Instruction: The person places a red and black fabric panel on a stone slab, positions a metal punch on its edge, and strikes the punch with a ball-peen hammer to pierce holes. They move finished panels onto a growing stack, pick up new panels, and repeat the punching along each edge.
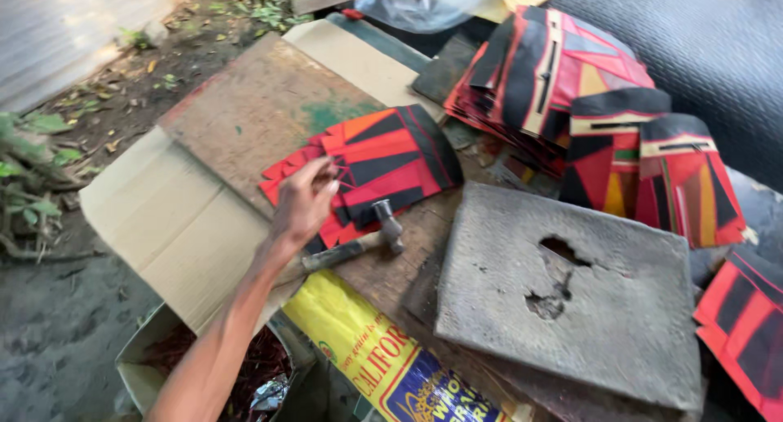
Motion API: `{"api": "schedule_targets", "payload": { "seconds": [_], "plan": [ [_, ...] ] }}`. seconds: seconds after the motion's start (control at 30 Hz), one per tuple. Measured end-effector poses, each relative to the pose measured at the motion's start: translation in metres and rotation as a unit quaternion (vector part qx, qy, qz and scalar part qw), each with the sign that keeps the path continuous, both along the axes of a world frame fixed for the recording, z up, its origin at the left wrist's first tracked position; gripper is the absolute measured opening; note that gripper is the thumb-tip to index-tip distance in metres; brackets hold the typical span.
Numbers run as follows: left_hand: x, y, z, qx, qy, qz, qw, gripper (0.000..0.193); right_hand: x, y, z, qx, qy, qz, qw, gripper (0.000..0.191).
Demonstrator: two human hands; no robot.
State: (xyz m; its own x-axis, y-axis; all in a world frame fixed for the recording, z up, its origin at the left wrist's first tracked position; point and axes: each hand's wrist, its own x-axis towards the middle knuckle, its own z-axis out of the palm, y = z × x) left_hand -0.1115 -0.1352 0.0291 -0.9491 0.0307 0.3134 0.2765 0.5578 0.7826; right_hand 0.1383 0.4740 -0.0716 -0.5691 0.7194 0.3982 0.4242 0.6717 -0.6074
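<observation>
While the left hand point(306, 203) pinches the near edge of a red-and-black printed sheet point(383, 165) atop a fanned stack, a hammer point(359, 243) lies just beside it. Bare wooden board point(261, 112) stretches leftward; a pitted stone slab point(571, 296) crowds the right.

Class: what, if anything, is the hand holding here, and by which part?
The left hand grips the red-and-black sheets at their left edge. The hammer lies unheld.
</observation>
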Motion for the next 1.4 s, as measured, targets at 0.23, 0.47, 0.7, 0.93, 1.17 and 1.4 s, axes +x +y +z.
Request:
{"api": "schedule_targets", "payload": {
  "seconds": [0.23,0.47,0.7,0.93,1.17,1.4],
  "plan": [
    [-0.115,0.017,-0.001,-0.255,-0.016,-0.067,0.965,0.058,-0.020,-0.220,0.036,-0.099,0.025,0.200,0.974,0.014],
    [-0.123,0.041,0.004,-0.399,0.023,-0.010,0.917,0.066,-0.037,-0.239,0.025,-0.066,0.067,0.238,0.967,0.014],
    [-0.124,0.022,0.072,-0.209,0.057,0.001,0.976,0.035,-0.035,-0.225,0.040,-0.257,0.037,0.269,0.927,0.030],
    [-0.049,0.042,0.151,0.384,-0.014,-0.185,0.905,0.024,-0.052,-0.302,0.122,-0.208,-0.032,0.483,0.850,0.042],
    [0.069,0.110,0.094,0.480,-0.227,-0.206,0.822,0.030,0.028,-0.283,0.087,-0.524,-0.050,0.453,0.720,0.028],
    [0.122,0.162,-0.021,0.350,-0.259,-0.100,0.894,0.091,0.043,-0.207,0.045,-0.579,-0.006,0.315,0.752,0.022]
  ]
}}
